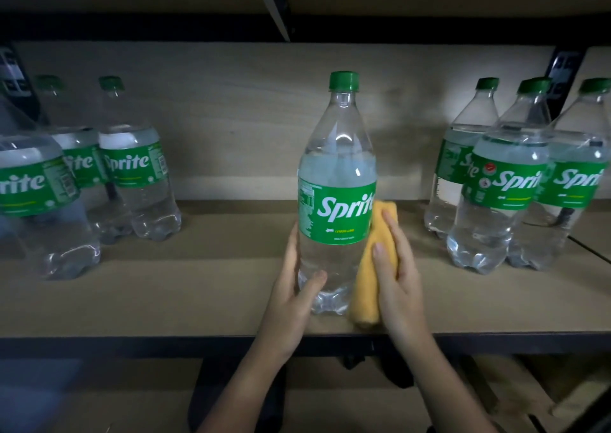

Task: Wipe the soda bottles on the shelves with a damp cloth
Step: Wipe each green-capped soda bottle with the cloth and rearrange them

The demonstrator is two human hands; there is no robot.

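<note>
Clear plastic forms the central Sprite bottle, which stands upright on the wooden shelf with a green cap and a green label. Left hand: curled round the lower body of this bottle, thumb lying across the front near the base, fingers passing behind the far side below the label. Right hand: fingers extended and lying along a folded yellow cloth, pressing it against the bottle's side; whether the thumb closes round the cloth cannot be told. The cloth runs from the label's edge, just above the right fingertips, down to the shelf surface beside the bottle's base, just inside the right wrist.

Well apart from the left hand, on its outer side, stands a group of three Sprite bottles, leaning in the wide-angle view, their labels partly cut off by one another. Well apart from the right hand, on its outer side, stands a second group of three Sprite bottles, set close together. Beyond both hands a wooden back panel closes the shelf. Below the forearms runs the dark front edge of the shelf, and beneath it a lower shelf is dimly visible.
</note>
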